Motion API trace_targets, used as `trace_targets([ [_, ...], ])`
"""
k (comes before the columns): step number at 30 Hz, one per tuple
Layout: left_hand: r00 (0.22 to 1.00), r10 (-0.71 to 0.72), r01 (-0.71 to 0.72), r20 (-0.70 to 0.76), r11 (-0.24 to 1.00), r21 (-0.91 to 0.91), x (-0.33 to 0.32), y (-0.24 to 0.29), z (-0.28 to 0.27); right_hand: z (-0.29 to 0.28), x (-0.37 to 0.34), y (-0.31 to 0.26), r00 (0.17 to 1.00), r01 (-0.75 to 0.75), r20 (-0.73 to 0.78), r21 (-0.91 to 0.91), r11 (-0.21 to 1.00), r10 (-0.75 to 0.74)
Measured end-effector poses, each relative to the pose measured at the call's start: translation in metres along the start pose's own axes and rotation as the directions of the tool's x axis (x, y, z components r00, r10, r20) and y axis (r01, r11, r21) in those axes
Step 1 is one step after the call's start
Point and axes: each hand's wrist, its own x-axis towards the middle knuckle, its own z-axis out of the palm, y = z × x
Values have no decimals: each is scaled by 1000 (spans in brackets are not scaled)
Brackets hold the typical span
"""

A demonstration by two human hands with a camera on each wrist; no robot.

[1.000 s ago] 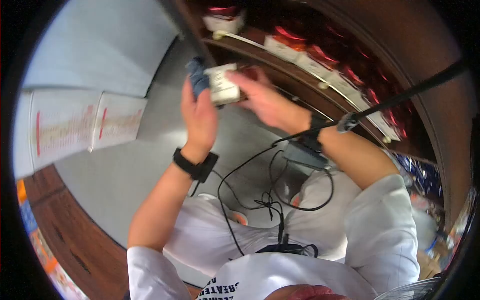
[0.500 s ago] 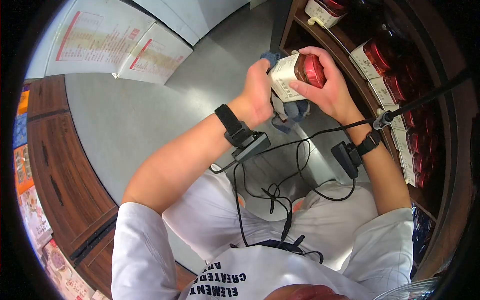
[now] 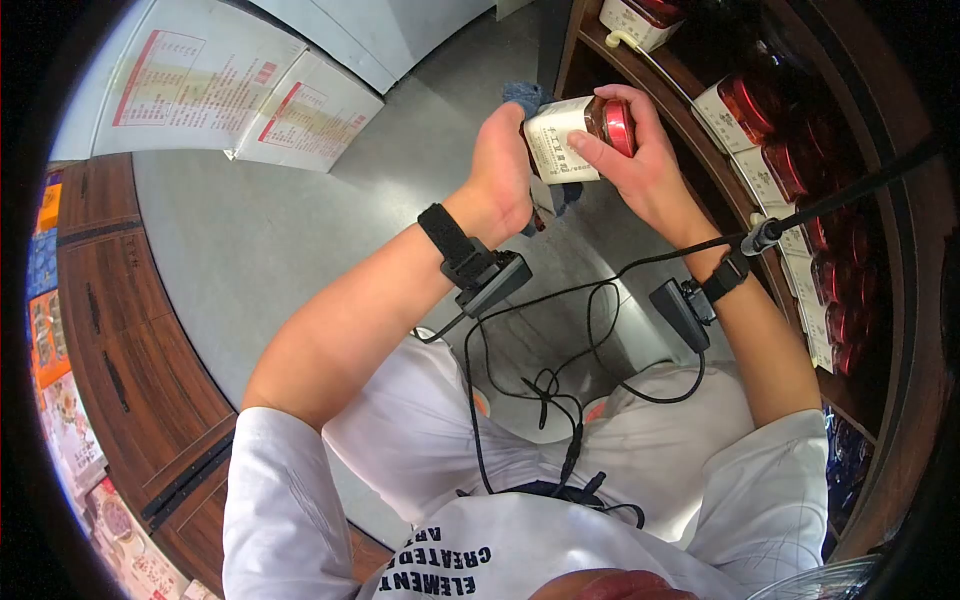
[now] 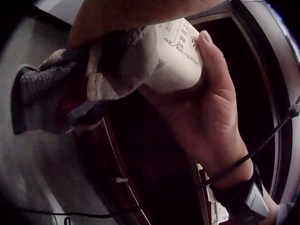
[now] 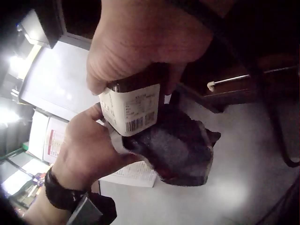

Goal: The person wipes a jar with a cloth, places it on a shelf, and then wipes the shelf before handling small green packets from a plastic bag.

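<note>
My right hand [image 3: 652, 180] grips a glass jar [image 3: 562, 142] by its red lid end, thumb on the white label. The jar lies tilted on its side in the air, its base toward my left hand [image 3: 500, 175]. That hand holds a blue-grey cloth [image 3: 522, 97] against the base and lower side. In the right wrist view, the cloth [image 5: 176, 152] hangs in folds below the jar, and a barcode shows on the label [image 5: 133, 122]. Printed digits mark the label in the left wrist view, where the cloth [image 4: 51, 101] bunches beside the jar's base.
On the right, a dark wooden shelf [image 3: 640, 75] holds several similar red-lidded jars [image 3: 765, 175] in a row. White printed cartons [image 3: 200, 85] stand at the upper left, above a brown wooden cabinet [image 3: 130, 330]. Black cables [image 3: 545, 290] loop between both wrists over the lap.
The view has swung, so the hands, jar and cloth appear farther right than a second ago. Since half a second ago they have shifted slightly left and up, the right hand still gripping the jar.
</note>
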Motion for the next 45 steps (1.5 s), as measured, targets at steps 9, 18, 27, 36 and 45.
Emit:
trace_targets([
  [9,882,471,-458,17,847,268,10,-15,4,-9,8,11,927,-311,-95,348,885,363],
  [18,469,728,-698,500,-41,715,-8,-16,9,-13,10,-13,794,-387,92,838,384,600],
  [27,440,747,-754,499,5,657,4,9,0,-15,12,-4,820,-403,206,870,284,533],
  [36,899,439,-432,-7,887,166,-5,8,10,-18,13,-8,890,-449,396,851,274,228],
  [45,749,658,-662,80,736,145,-15,17,12,-23,5,1,879,-440,349,857,268,326],
])
